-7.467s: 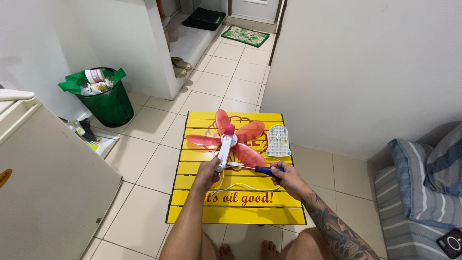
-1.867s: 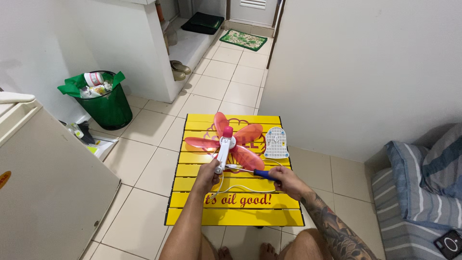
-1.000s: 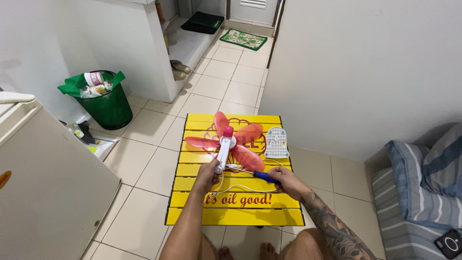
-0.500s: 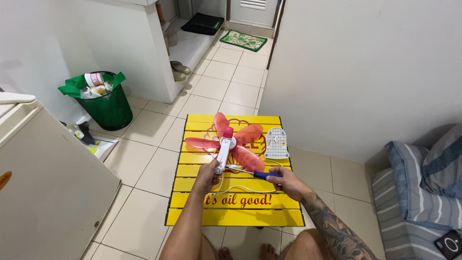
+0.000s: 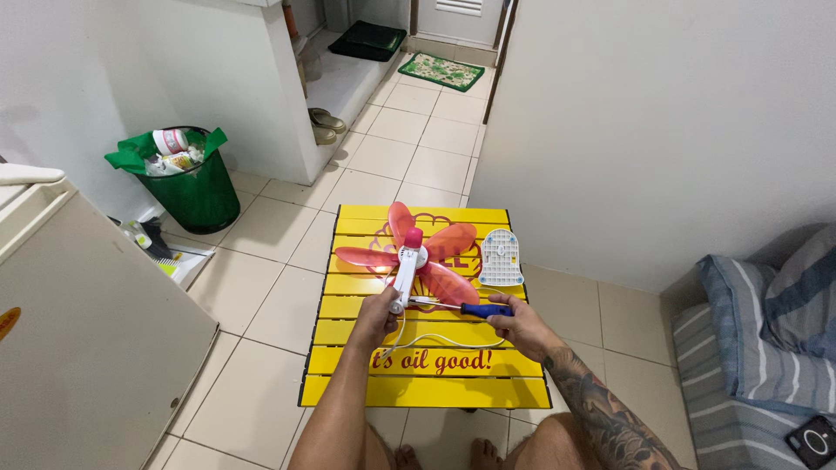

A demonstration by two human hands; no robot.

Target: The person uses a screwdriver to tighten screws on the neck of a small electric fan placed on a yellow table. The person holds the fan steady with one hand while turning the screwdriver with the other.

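I see the small pink fan (image 5: 409, 257) lying in the middle of the yellow slatted tabletop (image 5: 348, 348). My left hand (image 5: 376, 315) has its fingers clenched around the fan's white stem, and my right hand (image 5: 515, 324) grips a blue-handled screwdriver (image 5: 461, 307) whose tip meets the stem's lower end. The fan looks light; its thin blades seem brittle and would flex, so the stiff stem is the safe hold. Its white cord (image 5: 435, 339) loops across the tabletop near the fan and could snag. A white grille cover (image 5: 501, 258) lies just beside the blades, and a green bin (image 5: 187, 183) stands well away from the tabletop.
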